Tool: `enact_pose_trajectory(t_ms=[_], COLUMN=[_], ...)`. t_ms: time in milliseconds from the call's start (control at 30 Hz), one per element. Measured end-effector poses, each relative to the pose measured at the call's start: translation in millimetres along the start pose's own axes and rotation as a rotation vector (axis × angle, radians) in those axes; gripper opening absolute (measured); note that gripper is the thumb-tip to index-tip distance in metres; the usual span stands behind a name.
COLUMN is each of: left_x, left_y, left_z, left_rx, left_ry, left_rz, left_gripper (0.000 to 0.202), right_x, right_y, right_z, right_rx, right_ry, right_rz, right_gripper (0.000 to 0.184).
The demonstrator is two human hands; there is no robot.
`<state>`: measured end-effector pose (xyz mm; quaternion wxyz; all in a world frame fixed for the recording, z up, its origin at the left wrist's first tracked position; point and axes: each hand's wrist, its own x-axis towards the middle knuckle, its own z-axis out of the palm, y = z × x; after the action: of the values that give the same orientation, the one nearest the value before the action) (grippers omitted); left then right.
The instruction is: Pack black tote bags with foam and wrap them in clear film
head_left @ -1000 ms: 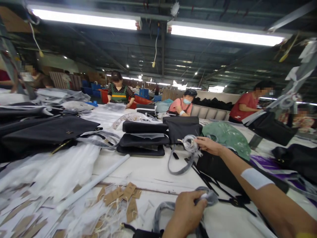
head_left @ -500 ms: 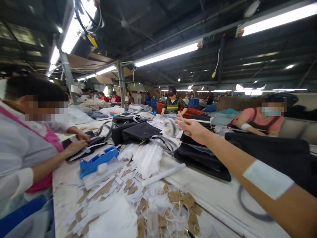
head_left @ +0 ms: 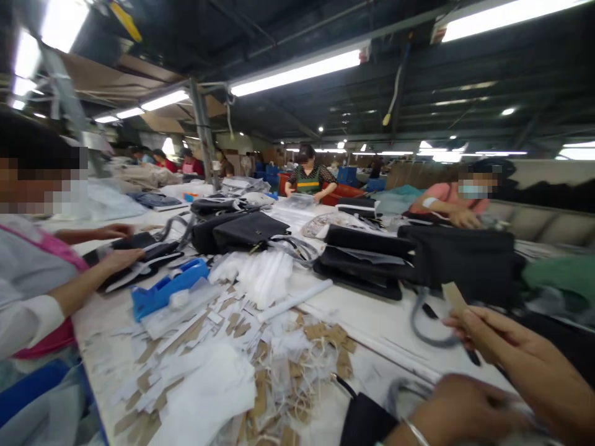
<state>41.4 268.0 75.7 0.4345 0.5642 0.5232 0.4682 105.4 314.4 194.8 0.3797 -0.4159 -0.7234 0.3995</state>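
Observation:
My right hand (head_left: 497,341) is at the lower right, its fingers pinched on a brown cardboard tag (head_left: 453,296) that sticks up and to the left. Below it my left hand (head_left: 458,414), with a thin bracelet at the wrist, is smeared by motion, so its fingers are unclear. It hovers beside a black bag (head_left: 367,422) at the table's near edge. A grey strap (head_left: 421,325) loops on the white table (head_left: 372,316) just left of my right hand.
Stacked black bags (head_left: 367,257) and a bigger black bag (head_left: 465,260) lie mid-table. Loose brown tags and white paper (head_left: 260,353), a white tube (head_left: 295,300) and a blue tape dispenser (head_left: 167,288) cover the near left. A co-worker (head_left: 32,279) sits left; other people work across the table.
My right arm has drawn back from its far reach over the table to near me, now with a brown tag. My left hand has come back into view. The view swung slightly right.

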Motion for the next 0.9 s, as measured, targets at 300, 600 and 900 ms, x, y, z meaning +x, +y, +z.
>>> enact_pose_trajectory(t_ms=[300, 600, 900], left_x=[12, 0, -2], left_y=[17, 26, 25], left_z=[-34.6, -44.5, -29.2], left_rx=[-0.282, -0.263, -0.153], left_ry=[-0.106, -0.064, -0.155], left_rz=[0.100, 0.116, 0.126], left_gripper=[0.055, 0.053, 0.047], right_x=[-97, -106, -97], right_y=[67, 111, 110], right_z=[-23, -15, -3], right_rx=[0.336, 0.159, 0.485], right_ry=[0.310, 0.234, 0.366], right_rz=[0.178, 0.217, 0.265], right_gripper=[0.044, 0.030, 0.038])
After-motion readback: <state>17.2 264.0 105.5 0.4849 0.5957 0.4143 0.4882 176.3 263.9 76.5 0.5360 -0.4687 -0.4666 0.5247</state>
